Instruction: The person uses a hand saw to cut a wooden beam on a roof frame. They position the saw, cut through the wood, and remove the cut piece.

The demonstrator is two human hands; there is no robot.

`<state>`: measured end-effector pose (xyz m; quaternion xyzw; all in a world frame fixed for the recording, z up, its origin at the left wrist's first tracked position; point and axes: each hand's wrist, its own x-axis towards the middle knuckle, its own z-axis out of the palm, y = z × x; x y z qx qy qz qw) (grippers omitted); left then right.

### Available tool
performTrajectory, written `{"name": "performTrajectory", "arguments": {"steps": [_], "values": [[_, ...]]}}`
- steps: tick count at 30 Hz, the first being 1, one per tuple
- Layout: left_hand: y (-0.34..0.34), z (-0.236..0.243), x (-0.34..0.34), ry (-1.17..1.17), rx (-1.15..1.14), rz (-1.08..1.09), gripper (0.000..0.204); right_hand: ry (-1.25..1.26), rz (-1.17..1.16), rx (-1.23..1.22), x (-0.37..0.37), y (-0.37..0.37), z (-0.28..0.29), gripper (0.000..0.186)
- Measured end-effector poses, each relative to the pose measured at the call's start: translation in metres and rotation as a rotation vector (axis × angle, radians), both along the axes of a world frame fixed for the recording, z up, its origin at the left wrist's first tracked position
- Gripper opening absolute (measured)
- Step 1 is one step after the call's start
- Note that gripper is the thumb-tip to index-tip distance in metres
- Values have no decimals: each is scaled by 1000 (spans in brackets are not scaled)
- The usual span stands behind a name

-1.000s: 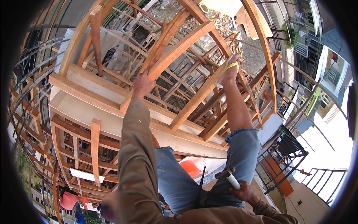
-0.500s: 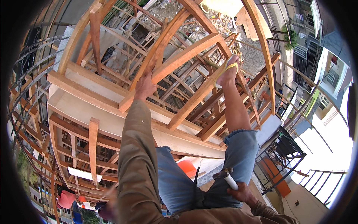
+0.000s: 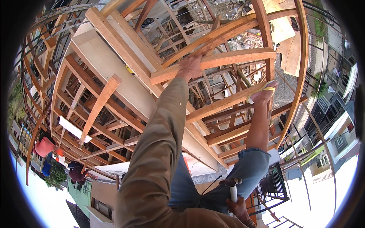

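Note:
My left hand (image 3: 190, 67) is closed around a short curved wooden beam (image 3: 239, 57), near its left end. That end lies over a long straight timber (image 3: 121, 49), and its far end meets an upright curved rib (image 3: 265, 34). Another curved wooden piece (image 3: 224, 32) runs just beyond my fingers. Low in front of my body, my right hand (image 3: 237, 208) grips a hammer (image 3: 233, 192) by its white handle, metal head up. Some of its fingers are hidden behind the handle.
My foot in a yellow-strapped flip-flop (image 3: 264, 91) rests on a crossbeam (image 3: 224, 102). Between the timbers is a drop to rubble (image 3: 232, 41). A pale ledge (image 3: 114, 78) borders a lower lattice with an upright wooden piece (image 3: 99, 108). People (image 3: 45, 146) are at lower left.
The view has turned, so the frame and my left arm appear farther right. My left hand still holds the curved beam. The hammer now stands more upright in my right hand.

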<state>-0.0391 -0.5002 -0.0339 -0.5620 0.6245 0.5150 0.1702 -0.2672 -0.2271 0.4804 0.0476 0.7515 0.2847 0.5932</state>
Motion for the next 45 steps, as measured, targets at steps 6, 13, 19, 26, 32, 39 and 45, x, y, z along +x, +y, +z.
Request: {"name": "performTrajectory", "arguments": {"steps": [6, 13, 19, 26, 32, 39, 45], "values": [[-6, 11, 8, 37, -50, 82, 53, 19, 85, 36, 10, -12, -2, 35], [-1, 10, 10, 63, -60, 138, 49, 40, 142, 46, 16, -20, -3, 35], [5, 4, 12, 84, -86, 153, 48, 45, 153, 17, 10, -4, -2, 36], [14, -6, 3, 46, -104, 186, 52, 55, 242, 2, 2, 13, 0, 50], [18, 0, 0, 26, -164, 227, 41, 103, 371, -2, -6, 13, 1, 42], [6, 53, 10, -24, -253, 181, 36, 147, 352, 16, 39, -24, -2, 36], [17, 75, 41, 163, -95, 243, 41, 196, 362, -147, 46, -19, 3, 25]]}}
